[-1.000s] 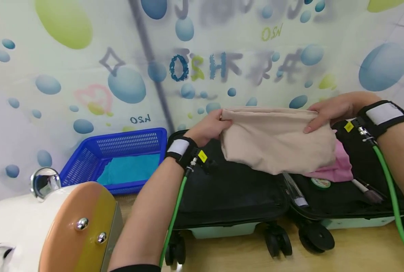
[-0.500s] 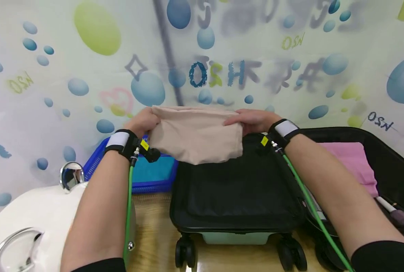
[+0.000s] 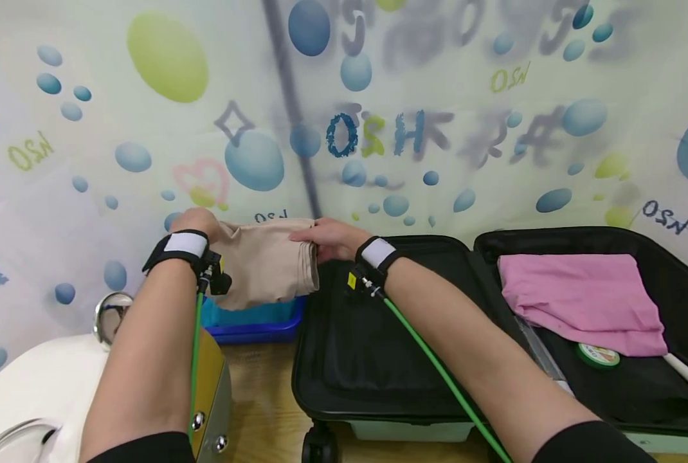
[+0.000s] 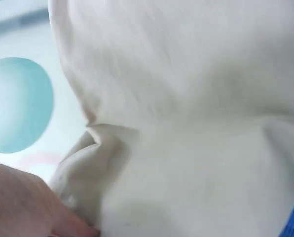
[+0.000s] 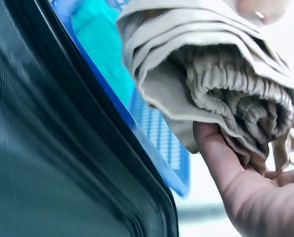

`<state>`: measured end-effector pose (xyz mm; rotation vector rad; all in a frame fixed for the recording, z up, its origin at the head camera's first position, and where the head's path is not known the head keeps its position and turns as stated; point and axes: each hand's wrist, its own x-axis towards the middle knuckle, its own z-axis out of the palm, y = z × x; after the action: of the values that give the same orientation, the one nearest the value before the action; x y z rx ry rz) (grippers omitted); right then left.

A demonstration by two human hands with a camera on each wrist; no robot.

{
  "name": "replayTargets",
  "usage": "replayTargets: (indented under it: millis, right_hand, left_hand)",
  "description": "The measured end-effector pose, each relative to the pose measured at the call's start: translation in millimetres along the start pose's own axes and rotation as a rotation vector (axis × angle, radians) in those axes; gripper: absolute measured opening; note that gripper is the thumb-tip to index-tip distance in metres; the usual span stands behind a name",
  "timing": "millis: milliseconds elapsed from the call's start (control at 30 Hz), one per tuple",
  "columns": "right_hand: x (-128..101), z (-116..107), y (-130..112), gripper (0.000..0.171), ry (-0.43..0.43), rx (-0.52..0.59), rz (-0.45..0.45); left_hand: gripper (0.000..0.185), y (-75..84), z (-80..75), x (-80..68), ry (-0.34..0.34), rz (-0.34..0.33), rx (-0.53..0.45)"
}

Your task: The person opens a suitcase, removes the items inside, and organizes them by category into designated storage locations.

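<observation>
Both hands hold a folded beige garment (image 3: 265, 263) over the blue basket (image 3: 260, 334). My left hand (image 3: 196, 224) grips its left end, with the fingers mostly hidden behind the wrist in the head view. At the opposite end, my right hand (image 3: 335, 238) pinches the cloth, thumb on the near face. The right wrist view shows stacked layers and a gathered elastic edge (image 5: 236, 84) rolled inside the fold. Beneath the garment, turquoise cloth (image 3: 248, 315) lies in the basket.
An open black-lined suitcase (image 3: 390, 341) lies right of the basket. Its right half holds a folded pink cloth (image 3: 581, 299), a round green tin (image 3: 598, 355) and a brush (image 3: 682, 372). A white rounded case (image 3: 37, 386) stands at the left front. A patterned curtain (image 3: 436, 83) hangs behind.
Both hands have carried the beige garment left, from over the suitcase to over the basket, and it now hangs lower. The pink cloth has come fully into view.
</observation>
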<state>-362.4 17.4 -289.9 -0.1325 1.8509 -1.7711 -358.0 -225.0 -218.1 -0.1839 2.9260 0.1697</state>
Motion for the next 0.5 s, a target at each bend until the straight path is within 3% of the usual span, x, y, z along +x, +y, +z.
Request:
replayTargets:
  millis: [100, 200, 333, 500]
  right_hand:
    - [7, 16, 2, 0.041, -0.015, -0.002, 0.005]
    - [14, 25, 4, 0.040, -0.007, 0.003, 0.019]
    - [22, 30, 9, 0.042, 0.021, 0.013, 0.047]
    - [31, 39, 19, 0.046, 0.046, -0.087, 0.061]
  left_hand:
    - [0.037, -4.5, -0.8, 21.9, -0.004, -0.142, 0.051]
    - [0.038, -6.4, -0.8, 37.2, 0.044, -0.241, 0.105]
    - [0.041, -5.2, 3.7, 47.3, 0.081, -0.284, 0.167]
    - [0.044, -5.5, 12.6, 42.5, 0.076, -0.318, 0.175]
